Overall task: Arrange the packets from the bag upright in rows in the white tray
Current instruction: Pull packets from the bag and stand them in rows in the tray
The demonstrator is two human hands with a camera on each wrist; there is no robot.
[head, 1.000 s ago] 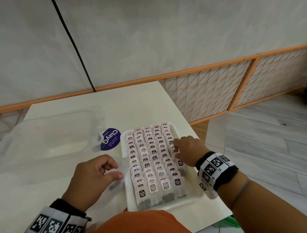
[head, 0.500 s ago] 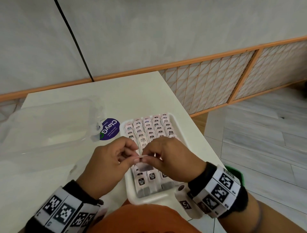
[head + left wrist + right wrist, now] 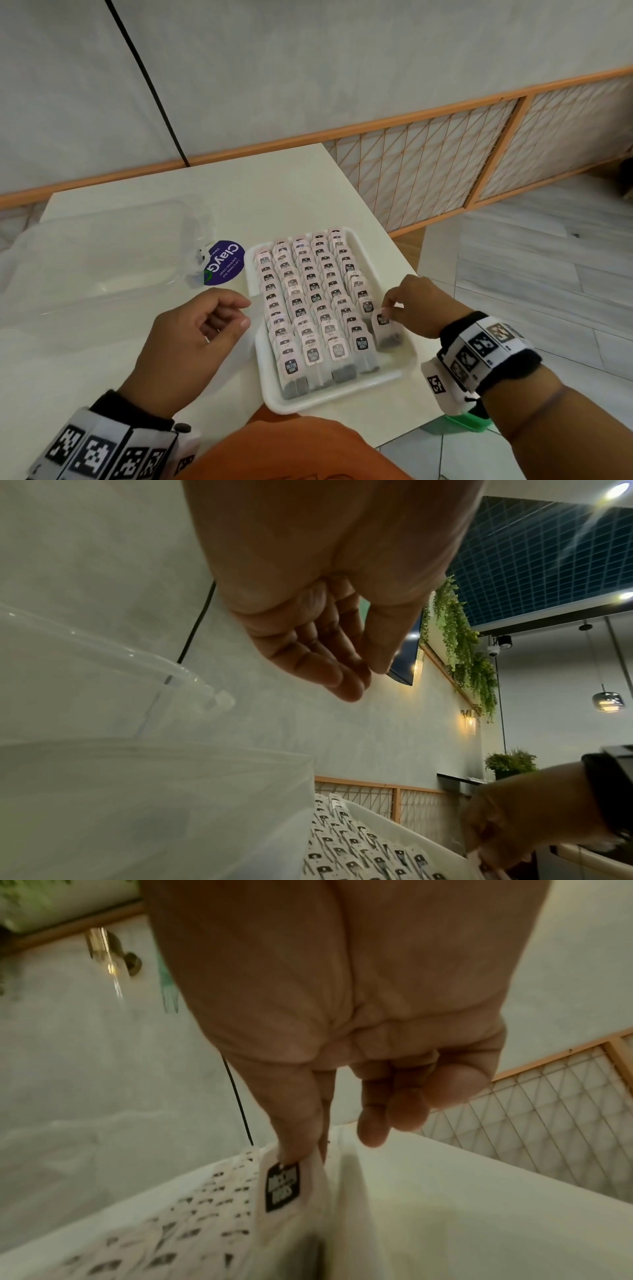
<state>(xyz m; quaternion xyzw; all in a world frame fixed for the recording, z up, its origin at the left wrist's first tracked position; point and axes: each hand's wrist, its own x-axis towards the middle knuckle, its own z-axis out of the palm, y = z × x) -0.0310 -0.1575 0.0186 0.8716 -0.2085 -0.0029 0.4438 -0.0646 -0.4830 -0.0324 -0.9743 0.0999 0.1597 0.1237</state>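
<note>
At the white tray's (image 3: 337, 399) right edge, right hand (image 3: 423, 305) pinches the top of one pale pink paper packet with a black label (image 3: 384, 325) between thumb and forefinger, packet upright at the near end of the rightmost row. Rows of matching packets (image 3: 310, 301) fill the tray. Left hand (image 3: 191, 337) hovers left of the tray, fingers loosely curled, holding nothing. Clear plastic bag (image 3: 99, 267) lies on the white table (image 3: 274, 185) further left.

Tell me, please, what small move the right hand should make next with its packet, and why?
Probably lower the packet straight down into the rightmost row's near end and let go. The right hand pinches its top edge by the tray wall, and that row stops short of the others. The left hand holds nothing.
</note>
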